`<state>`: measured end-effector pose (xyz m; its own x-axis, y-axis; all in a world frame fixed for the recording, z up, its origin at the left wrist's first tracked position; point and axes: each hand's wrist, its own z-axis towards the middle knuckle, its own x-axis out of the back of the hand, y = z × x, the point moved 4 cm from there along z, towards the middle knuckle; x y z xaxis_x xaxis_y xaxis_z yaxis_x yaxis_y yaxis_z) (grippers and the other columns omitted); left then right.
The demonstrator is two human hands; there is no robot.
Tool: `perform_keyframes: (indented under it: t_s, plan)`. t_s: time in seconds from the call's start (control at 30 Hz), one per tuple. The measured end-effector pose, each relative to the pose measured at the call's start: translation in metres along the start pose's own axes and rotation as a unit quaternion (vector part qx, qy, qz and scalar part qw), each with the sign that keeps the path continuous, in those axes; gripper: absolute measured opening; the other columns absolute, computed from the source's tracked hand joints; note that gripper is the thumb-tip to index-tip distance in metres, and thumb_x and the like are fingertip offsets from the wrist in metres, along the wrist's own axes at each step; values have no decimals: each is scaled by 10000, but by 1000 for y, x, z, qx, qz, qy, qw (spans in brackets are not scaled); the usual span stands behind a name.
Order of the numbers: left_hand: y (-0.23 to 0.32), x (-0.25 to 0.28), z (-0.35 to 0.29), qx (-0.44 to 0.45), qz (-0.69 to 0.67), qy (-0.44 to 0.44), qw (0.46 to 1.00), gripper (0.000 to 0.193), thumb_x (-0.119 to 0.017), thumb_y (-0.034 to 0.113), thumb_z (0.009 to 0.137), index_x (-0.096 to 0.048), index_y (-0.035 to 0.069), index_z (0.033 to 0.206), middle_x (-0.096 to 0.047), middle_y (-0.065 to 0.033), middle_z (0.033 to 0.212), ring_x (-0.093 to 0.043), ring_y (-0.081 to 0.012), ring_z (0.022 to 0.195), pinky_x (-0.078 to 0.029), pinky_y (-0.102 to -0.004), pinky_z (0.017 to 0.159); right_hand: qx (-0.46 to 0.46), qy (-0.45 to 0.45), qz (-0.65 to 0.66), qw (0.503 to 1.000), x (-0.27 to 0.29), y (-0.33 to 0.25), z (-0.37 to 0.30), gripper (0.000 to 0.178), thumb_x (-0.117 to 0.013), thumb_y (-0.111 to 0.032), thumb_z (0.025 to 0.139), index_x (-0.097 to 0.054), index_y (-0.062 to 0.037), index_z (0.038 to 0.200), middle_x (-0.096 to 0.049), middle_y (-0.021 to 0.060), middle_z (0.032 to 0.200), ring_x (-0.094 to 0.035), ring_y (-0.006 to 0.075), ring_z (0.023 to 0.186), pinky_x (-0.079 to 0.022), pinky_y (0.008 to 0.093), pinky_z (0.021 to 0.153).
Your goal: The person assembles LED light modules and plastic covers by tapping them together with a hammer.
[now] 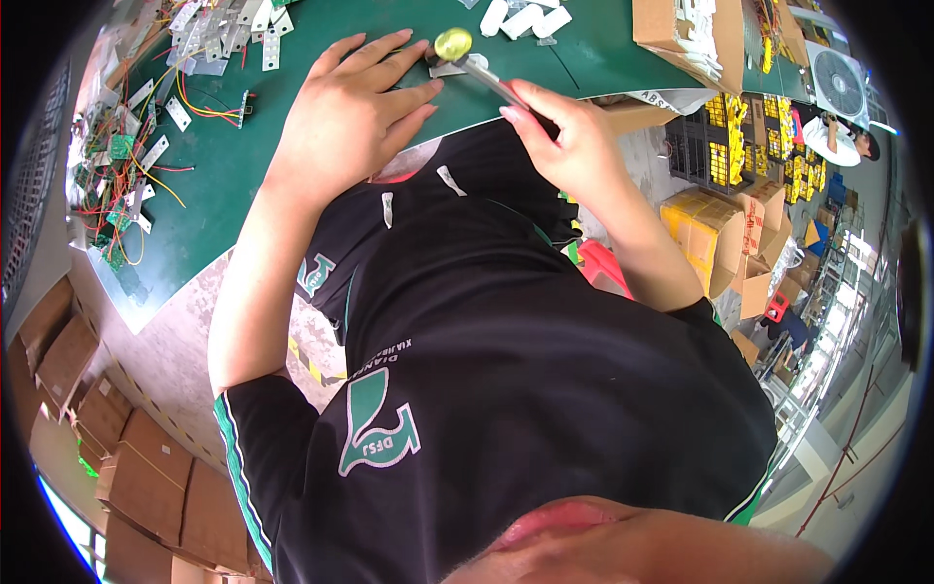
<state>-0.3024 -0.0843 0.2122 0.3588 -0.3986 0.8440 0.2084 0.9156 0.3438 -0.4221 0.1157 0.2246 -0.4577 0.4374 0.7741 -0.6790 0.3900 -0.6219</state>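
Note:
In my closed right hand (569, 136) is the handle of a small mallet with a metal shaft and a rounded, shiny yellow-green head (453, 43). The mallet head is over a small whitish piece (446, 70) near the table's front edge; whether they touch cannot be told. My left hand (355, 112) rests palm down on the green tabletop (209, 180), fingers stretched out and spread. Its fingertips are right beside the whitish piece and a small dark part (432, 56), which the mallet head partly hides.
Green circuit boards with coloured wires (122, 195) and white plates (209, 39) lie at the table's left. White plastic housings (523, 19) are at the far side. An open carton (691, 44) of white parts stands right; more cartons (710, 234) are on the floor. A person (837, 141) is farther off.

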Motion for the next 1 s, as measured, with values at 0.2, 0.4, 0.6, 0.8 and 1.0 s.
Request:
perform_keyframes:
  t_s: [0.2,0.4,0.6,0.8,1.0]
  plan:
    - [-1,-2,0,11,4,-7,1000,243,-741,205,889,-799,165,1121,-711,-91,1291,-602,-266,1302,-428,-472,1127,-55,7,82,995,-3,7,10,247,-736,-186,943,-713,-18,1122,-728,147,839,-693,261,678,-535,319,644]
    - [-1,-2,1,7,0,-1,1000,236,-741,203,889,-802,161,1113,-710,-92,1292,-605,-269,1298,-431,-469,1127,6,42,73,996,5,-1,10,212,-730,-179,941,-722,-30,1092,-719,135,821,-684,262,661,-528,333,625]
    - [2,-2,1,6,3,-1,1000,240,-741,203,888,-801,162,1117,-704,-95,1300,-604,-271,1303,-434,-470,1128,13,-17,0,1000,4,5,-2,214,-704,-232,954,-727,-73,1096,-703,149,833,-655,340,679,-517,396,623]
    - [2,-2,0,6,5,-7,1000,244,-742,207,889,-799,161,1122,-686,-98,1340,-594,-271,1319,-436,-479,1127,-22,-16,-19,999,10,9,-4,214,-704,-244,961,-707,-71,1088,-680,162,791,-657,341,667,-506,390,606]
    - [0,-3,5,4,18,-6,1000,244,-740,212,893,-796,153,1123,-681,-100,1349,-588,-272,1326,-438,-482,1124,-21,6,-42,999,29,24,-5,224,-704,-255,966,-728,-66,1083,-670,139,755,-604,284,585,-489,355,560]
